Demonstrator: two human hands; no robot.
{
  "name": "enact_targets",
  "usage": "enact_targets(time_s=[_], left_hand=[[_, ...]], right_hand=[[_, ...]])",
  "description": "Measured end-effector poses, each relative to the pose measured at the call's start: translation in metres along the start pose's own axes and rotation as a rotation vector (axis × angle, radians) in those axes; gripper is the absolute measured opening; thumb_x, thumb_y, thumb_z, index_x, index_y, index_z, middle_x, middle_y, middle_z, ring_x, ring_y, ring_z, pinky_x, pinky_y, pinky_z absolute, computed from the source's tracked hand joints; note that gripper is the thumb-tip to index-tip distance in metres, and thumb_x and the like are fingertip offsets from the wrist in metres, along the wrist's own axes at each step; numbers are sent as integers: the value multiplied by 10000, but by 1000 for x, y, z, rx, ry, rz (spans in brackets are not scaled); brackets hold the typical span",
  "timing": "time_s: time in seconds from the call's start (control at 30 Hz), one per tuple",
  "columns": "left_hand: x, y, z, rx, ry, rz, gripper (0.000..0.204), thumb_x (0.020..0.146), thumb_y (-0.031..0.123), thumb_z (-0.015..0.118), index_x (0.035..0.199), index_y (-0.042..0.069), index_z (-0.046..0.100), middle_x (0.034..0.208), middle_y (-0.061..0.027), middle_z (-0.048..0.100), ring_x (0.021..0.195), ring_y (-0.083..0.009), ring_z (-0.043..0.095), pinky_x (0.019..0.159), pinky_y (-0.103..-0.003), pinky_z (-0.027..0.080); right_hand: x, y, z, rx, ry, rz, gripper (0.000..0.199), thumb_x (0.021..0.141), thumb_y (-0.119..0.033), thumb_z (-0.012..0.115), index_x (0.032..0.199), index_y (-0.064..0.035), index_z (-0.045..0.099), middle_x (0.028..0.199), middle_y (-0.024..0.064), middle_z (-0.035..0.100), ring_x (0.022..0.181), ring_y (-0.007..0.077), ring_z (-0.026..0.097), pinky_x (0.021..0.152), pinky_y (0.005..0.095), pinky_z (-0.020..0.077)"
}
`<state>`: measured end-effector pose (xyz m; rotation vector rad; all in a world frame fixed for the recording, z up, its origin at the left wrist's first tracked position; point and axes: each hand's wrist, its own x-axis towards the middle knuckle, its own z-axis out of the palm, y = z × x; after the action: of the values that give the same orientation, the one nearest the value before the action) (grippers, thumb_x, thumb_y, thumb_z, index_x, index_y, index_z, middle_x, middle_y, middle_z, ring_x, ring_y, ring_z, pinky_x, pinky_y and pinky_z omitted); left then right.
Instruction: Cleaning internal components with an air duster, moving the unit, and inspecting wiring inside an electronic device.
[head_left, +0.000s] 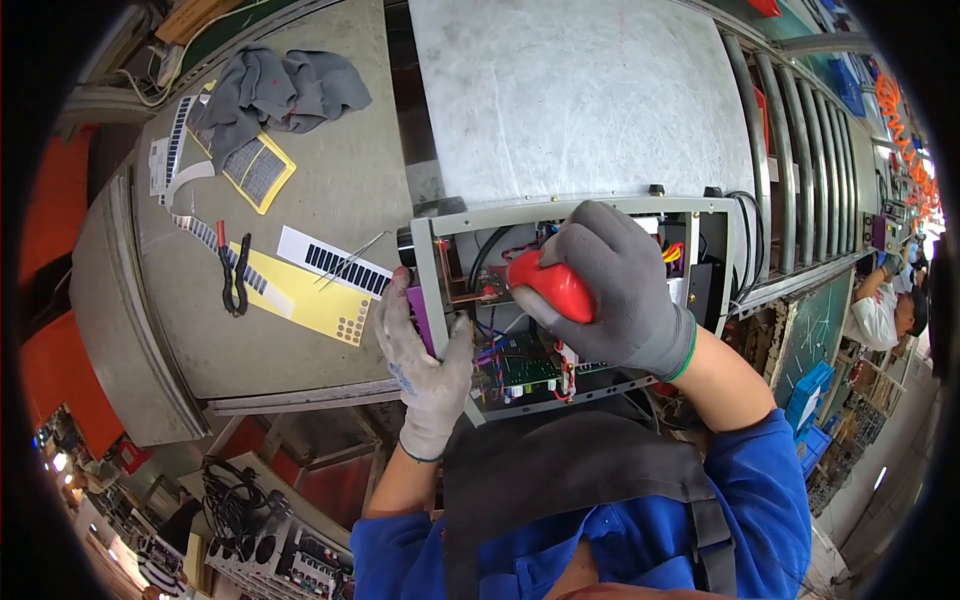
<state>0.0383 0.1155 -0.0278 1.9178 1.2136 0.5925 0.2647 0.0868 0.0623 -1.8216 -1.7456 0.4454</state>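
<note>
Red rounded tool [556, 288] in the right hand [628, 292], over the open metal frame [500, 213].
Tool's long axis slants upper left to lower right above the frame's opening, far end hidden; right hand wraps it from the right, nearer than the left hand [425, 368], which clasps the frame's left end beside a purple panel [420, 318]. Green circuit board [525, 368] inside frame's near side. Left of frame, on grey surface [215, 345]: tweezers [352, 262], pliers [236, 280].

My right hand [625, 290]: dark grey glove, green cuff edge. My left hand [425, 367]: off-white glove, bluish smudges. Tool [560, 290] red, frame [480, 217] pale grey, circuit board [525, 367] green. Yellow sheet [315, 314] has grey dots; white strip [318, 257] has a row of black bars. My sleeves [762, 490]: blue.
</note>
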Motion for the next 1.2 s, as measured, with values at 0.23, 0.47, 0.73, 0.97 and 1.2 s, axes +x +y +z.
enact_targets(time_s=[0.23, 0.47, 0.73, 0.97, 1.2], left_hand=[[4, 0, 1, 12, 42, 51, 849, 726, 9, 724, 1481, 0, 335, 1425, -233, 446, 1284, -425, 418, 1092, -526, 332], [0, 2, -3, 21, 13, 45, 836, 752, -21, 700, 1482, -27, 293, 1470, -235, 428, 1341, -413, 407, 1141, -505, 302], [1, -4, 6, -25, 82, 41, 789, 744, 19, 717, 1449, -24, 366, 1387, -229, 494, 1250, -413, 461, 1093, -503, 341], [2, 1, 2, -46, 110, -37, 712, 816, 158, 735, 1421, -57, 427, 1324, -224, 531, 1214, -346, 516, 1059, -444, 391], [-3, 5, 8, -118, 159, -43, 722, 852, 277, 742, 1396, -93, 442, 1305, -274, 536, 1227, -370, 520, 1048, -450, 416]], right_hand=[[11, 2, 27, -7, -74, -7, 330, 715, -189, 823, 879, -64, 566, 837, 115, 535, 726, 308, 570, 624, 401, 470], [11, 6, 27, 24, -95, 46, 335, 723, -185, 823, 890, -53, 565, 827, 122, 537, 725, 316, 574, 623, 406, 474], [6, 13, 38, 48, -24, 0, 324, 743, -210, 796, 921, -51, 577, 837, 132, 532, 743, 344, 570, 650, 420, 486], [-54, 7, -50, 471, 236, 426, 325, 783, -205, 797, 969, -37, 590, 930, 57, 597, 853, 155, 598, 769, 308, 510], [-146, -30, -61, 305, 187, 5, 356, 703, -148, 839, 928, -19, 595, 857, 111, 608, 771, 232, 568, 690, 341, 475]])
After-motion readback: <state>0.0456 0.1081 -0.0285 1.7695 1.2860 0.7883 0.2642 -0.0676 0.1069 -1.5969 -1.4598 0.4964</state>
